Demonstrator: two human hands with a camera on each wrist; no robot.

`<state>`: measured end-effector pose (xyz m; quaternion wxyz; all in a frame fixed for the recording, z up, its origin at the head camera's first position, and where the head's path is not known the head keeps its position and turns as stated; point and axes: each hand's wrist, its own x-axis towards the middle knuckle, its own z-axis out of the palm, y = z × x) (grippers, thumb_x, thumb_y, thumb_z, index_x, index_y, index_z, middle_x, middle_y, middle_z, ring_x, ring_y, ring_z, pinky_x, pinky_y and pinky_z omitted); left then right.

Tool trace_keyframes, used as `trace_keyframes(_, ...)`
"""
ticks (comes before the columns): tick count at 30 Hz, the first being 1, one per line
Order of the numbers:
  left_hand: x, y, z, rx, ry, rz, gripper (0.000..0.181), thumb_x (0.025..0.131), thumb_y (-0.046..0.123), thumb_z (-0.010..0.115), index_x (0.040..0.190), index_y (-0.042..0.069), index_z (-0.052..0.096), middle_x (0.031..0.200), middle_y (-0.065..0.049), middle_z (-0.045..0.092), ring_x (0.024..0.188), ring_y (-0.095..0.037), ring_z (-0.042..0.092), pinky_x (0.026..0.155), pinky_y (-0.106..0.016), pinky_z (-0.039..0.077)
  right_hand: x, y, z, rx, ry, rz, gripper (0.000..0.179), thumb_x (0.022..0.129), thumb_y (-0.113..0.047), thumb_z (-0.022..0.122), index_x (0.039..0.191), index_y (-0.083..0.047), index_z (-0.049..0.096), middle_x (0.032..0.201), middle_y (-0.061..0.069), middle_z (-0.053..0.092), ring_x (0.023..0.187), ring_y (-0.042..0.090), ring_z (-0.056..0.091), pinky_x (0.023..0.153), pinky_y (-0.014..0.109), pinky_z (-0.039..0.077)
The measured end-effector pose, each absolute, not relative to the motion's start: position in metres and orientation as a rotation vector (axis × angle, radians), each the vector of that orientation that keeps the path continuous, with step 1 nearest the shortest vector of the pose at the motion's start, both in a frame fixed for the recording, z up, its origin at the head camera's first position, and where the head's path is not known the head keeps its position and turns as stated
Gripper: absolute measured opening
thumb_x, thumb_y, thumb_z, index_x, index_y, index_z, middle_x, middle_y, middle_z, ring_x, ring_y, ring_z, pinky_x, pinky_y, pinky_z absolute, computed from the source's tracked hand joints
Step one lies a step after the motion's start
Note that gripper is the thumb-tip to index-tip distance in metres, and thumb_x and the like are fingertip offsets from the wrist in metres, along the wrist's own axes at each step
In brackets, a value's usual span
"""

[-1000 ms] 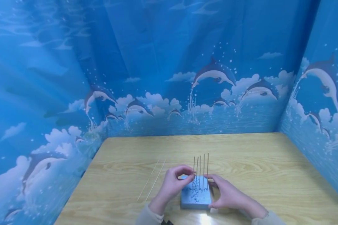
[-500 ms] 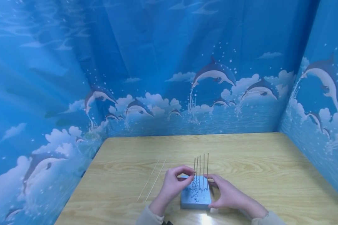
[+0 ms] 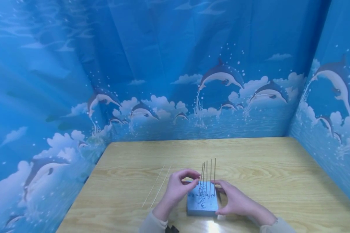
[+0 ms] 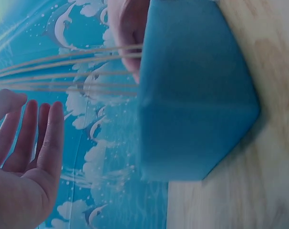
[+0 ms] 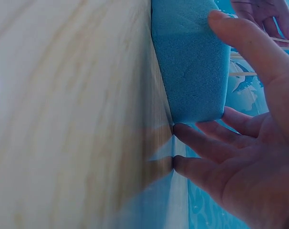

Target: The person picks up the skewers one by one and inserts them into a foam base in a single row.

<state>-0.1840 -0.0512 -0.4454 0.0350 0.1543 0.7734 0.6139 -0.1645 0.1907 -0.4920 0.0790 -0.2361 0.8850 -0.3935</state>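
Note:
A blue foam block (image 3: 195,207) lies on the table, its top dotted with many small dark holes. Several thin wooden sticks (image 3: 211,174) stand up from it in a row. At the row's left end, my left hand (image 3: 176,187) pinches the leftmost stick (image 3: 202,171) between thumb and forefinger, and that stick leans slightly right at its top. My right hand (image 3: 236,199) grips the block's right side, thumb at the front corner and fingers at the back. In the right wrist view the thumb (image 5: 249,38) presses the foam (image 5: 194,71) and the lower fingertips touch the table.
Two loose thin sticks (image 3: 161,187) lie on the wooden table (image 3: 128,155), left of the left hand. A small white piece (image 3: 221,217) is beside the block's front right corner. Blue dolphin-print curtains (image 3: 163,64) rise behind the table and along both sides.
The leftmost stick's top has tilted a little to the right, toward its neighbour, while the left hand has shifted slightly left. The right hand and the block stay in place.

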Motion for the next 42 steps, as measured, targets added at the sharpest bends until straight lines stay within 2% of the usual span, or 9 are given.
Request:
trace_keyframes(6,-0.192,-0.074,-0.438,0.459,2.418,1.867,0.022,0.086,0.014,0.075,0.108,0.009,0.071,0.101,-0.01,0.073,0.09,-0.012,0.068,0.08,-0.022,0.06,-0.164,0.19,-0.491,-0.674,2.644,-1.171,0.105,0.06,-0.035,0.09,0.146,-0.003,0.038,0.15,0.019,0.045,0.128,0.034,0.056,0.11,0.058,0.038)
trace_keyframes(11,-0.2,-0.098,-0.429,0.4,2.328,1.906,0.03,0.088,0.012,0.073,0.116,0.002,0.067,0.098,-0.016,0.072,0.087,-0.016,0.069,0.079,-0.028,0.062,-0.165,0.19,-0.49,-0.681,2.641,-1.168,0.106,0.061,-0.035,0.09,0.146,-0.001,0.037,0.15,0.02,0.044,0.128,0.037,0.055,0.11,0.06,0.037)
trace_keyframes(14,-0.203,-0.111,-0.425,0.322,2.273,1.916,0.034,0.091,0.014,0.071,0.121,0.0,0.064,0.101,-0.015,0.072,0.09,-0.018,0.069,0.081,-0.031,0.062,-0.165,0.191,-0.49,-0.671,2.637,-1.172,0.106,0.061,-0.035,0.09,0.146,-0.001,0.037,0.151,0.02,0.044,0.129,0.036,0.055,0.111,0.06,0.036)
trace_keyframes(19,-0.207,-0.131,-0.42,0.266,2.202,1.884,0.039,0.095,0.019,0.066,0.128,0.0,0.059,0.109,-0.021,0.069,0.097,-0.025,0.069,0.084,-0.037,0.062,-0.165,0.191,-0.49,-0.67,2.638,-1.172,0.106,0.06,-0.036,0.09,0.146,-0.002,0.038,0.151,0.019,0.044,0.128,0.036,0.055,0.111,0.06,0.037)
trace_keyframes(26,-0.208,-0.149,-0.411,0.209,2.176,1.884,0.044,0.098,0.02,0.061,0.135,-0.004,0.053,0.107,-0.018,0.07,0.092,-0.017,0.069,0.085,-0.039,0.062,-0.164,0.19,-0.489,-0.674,2.63,-1.186,0.106,0.06,-0.037,0.09,0.146,-0.001,0.038,0.15,0.021,0.044,0.128,0.038,0.055,0.111,0.062,0.035)
trace_keyframes(31,-0.212,-0.161,-0.406,0.164,2.222,1.842,0.042,0.099,0.02,0.058,0.133,-0.006,0.053,0.11,-0.024,0.068,0.097,-0.024,0.069,0.084,-0.038,0.062,-0.165,0.19,-0.491,-0.648,2.636,-1.177,0.106,0.06,-0.034,0.09,0.146,-0.002,0.038,0.149,0.02,0.045,0.128,0.036,0.055,0.112,0.062,0.035)
trace_keyframes(34,-0.216,-0.167,-0.408,0.11,2.273,1.796,0.039,0.099,0.019,0.058,0.129,-0.006,0.055,0.109,-0.023,0.069,0.099,-0.028,0.069,0.084,-0.038,0.062,-0.165,0.191,-0.492,-0.639,2.634,-1.182,0.106,0.06,-0.034,0.09,0.147,-0.002,0.038,0.149,0.02,0.045,0.129,0.036,0.055,0.111,0.062,0.035)
trace_keyframes(38,-0.22,-0.174,-0.416,-0.008,2.314,1.753,0.036,0.099,0.019,0.059,0.126,-0.005,0.058,0.107,-0.019,0.07,0.094,-0.025,0.07,0.083,-0.04,0.062,-0.164,0.191,-0.493,-0.656,2.638,-1.188,0.106,0.061,-0.035,0.09,0.146,-0.001,0.038,0.149,0.02,0.045,0.128,0.036,0.055,0.111,0.062,0.036)
trace_keyframes(42,-0.223,-0.181,-0.431,-0.105,2.281,1.76,0.035,0.097,0.017,0.061,0.124,-0.006,0.057,0.105,-0.022,0.07,0.09,-0.025,0.071,0.081,-0.04,0.063,-0.163,0.191,-0.493,-0.704,2.651,-1.183,0.105,0.061,-0.036,0.09,0.145,-0.001,0.038,0.149,0.019,0.046,0.127,0.035,0.056,0.11,0.061,0.036)
